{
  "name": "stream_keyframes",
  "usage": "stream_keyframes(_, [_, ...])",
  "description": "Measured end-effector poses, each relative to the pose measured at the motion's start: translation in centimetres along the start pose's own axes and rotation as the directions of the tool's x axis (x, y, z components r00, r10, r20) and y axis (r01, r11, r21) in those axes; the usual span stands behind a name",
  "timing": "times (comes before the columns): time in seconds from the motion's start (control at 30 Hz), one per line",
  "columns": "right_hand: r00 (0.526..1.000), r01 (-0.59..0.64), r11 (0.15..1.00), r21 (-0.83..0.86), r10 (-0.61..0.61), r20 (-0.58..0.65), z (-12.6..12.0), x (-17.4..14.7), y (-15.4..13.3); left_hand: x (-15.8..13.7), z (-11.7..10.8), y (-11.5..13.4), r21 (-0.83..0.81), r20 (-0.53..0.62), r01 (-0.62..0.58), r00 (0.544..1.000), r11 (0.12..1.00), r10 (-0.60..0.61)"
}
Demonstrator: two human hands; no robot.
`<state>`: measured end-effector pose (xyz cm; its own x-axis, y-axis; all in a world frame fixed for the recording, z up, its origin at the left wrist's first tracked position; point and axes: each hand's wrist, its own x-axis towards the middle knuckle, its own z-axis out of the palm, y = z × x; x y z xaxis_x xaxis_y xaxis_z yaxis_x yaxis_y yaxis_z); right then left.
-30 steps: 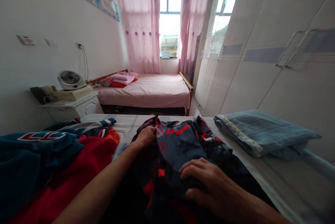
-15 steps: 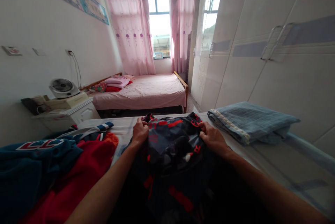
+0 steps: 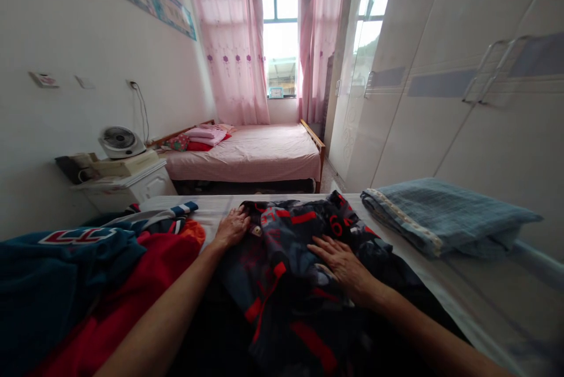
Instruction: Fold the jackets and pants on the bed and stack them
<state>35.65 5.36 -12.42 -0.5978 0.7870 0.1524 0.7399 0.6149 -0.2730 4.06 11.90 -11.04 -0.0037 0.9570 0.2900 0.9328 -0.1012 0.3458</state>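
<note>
A dark garment [image 3: 286,248] with red blocks and lettering lies spread in front of me on the light-coloured sheet [image 3: 211,204]. Its exact kind is not clear from what shows. At its upper left edge, beside a small pale label, my left hand [image 3: 233,225] rests with the fingers stretched out. My right hand [image 3: 341,262] lies flat on the middle right of the cloth, fingers spread. Some dark fabric reaches out to the right past that hand. The lower part of the garment fades into shadow near my body.
On the left is a heap of clothes with a teal top [image 3: 66,265] and a red garment [image 3: 154,265]. A folded blue cloth [image 3: 445,212] lies at the right. Beyond stand a pink-covered bed [image 3: 264,151], a cabinet with a fan [image 3: 120,141], and white wardrobes [image 3: 409,124].
Both hands have let go of the garment's upper edges and now lie flat on it. My right hand has moved down and inward. The garment is spread wider, with fabric out to the right.
</note>
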Motion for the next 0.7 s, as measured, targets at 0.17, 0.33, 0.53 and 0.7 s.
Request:
stream_keyframes(0.17, [0.997,0.001,0.999,0.040,0.002,-0.071,-2.8,1.9,0.6,0.8,-0.8,2.2,-0.004,-0.144,-0.050,0.988,0.999,0.049])
stream_keyframes(0.33, [0.978,-0.071,0.994,-0.079,0.054,-0.199,-2.8,4.0,2.3,-0.6,1.0,4.9,-0.057,0.016,-0.302,0.953,0.951,0.304])
stream_keyframes(0.53, [0.992,-0.093,0.995,-0.041,0.089,-0.086,-3.6,5.9,5.0,1.2,0.4,5.1,-0.096,0.035,-0.272,0.960,0.957,0.277])
stream_keyframes(0.7, [0.961,-0.184,0.979,-0.092,0.159,-0.227,-6.5,9.7,5.1,0.6,-3.0,9.4,-0.158,0.040,-0.338,0.937,0.928,0.348])
